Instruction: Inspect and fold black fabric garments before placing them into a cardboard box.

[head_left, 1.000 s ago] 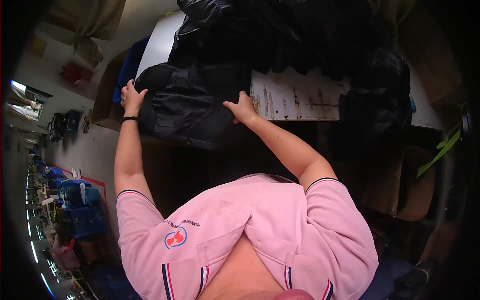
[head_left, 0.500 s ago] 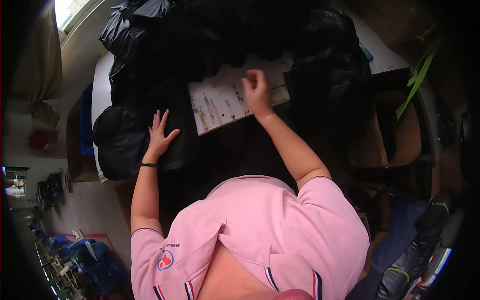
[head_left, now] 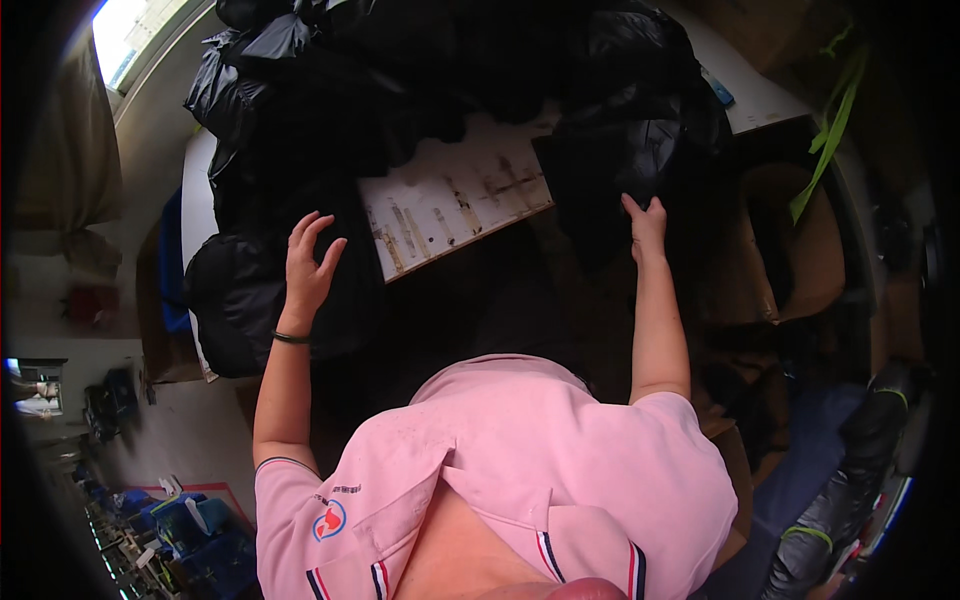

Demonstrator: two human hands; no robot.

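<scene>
My left hand (head_left: 307,268) is raised with fingers loosely curled and apart, holding nothing. Below and around it lies a padded-looking black fabric piece (head_left: 235,300) at the left of the table. At the right, my right hand (head_left: 648,228) has its fingers closed at the near edge of a stack of black material (head_left: 590,180). The stack looks like dark fabric with shiny plastic on top; its layers are too dark to tell apart. Between my hands, a white tabletop (head_left: 410,185) shows, with strips of old tape and dark stains on it.
Black plastic bags (head_left: 225,90) are heaped along the far side of the table. A cardboard box (head_left: 815,245) stands at the right, near green strips (head_left: 830,130). Wrapped black rolls (head_left: 845,500) lean at the lower right. Blue bins (head_left: 195,535) stand at the lower left.
My right hand has moved right from above the white tabletop to the black stack. My left hand has lifted off the black fabric piece, its fingers more curled.
</scene>
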